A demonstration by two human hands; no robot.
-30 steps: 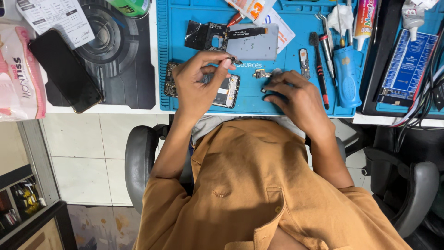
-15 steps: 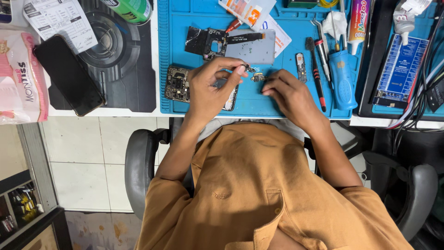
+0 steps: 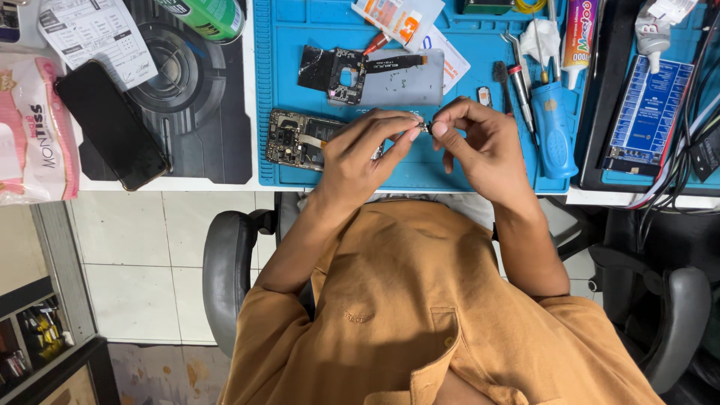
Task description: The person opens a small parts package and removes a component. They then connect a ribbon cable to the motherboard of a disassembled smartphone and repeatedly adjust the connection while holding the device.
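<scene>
Both hands have come together over the blue mat (image 3: 300,169): left hand (image 3: 360,150) and right hand (image 3: 480,142) now pinch one tiny part (image 3: 424,127) between fingertips, lifted off the opened phone (image 3: 296,140), so small-part handling looks underway.

Pink-white tissue pack (image 3: 34,127): far left desk edge. White printed form (image 3: 94,34): top left. Dark phone screen (image 3: 111,124): beside pack. Green can label (image 3: 204,15): top. Orange-white sachet (image 3: 397,21): blue mat. Glue tube (image 3: 576,34): right.
</scene>
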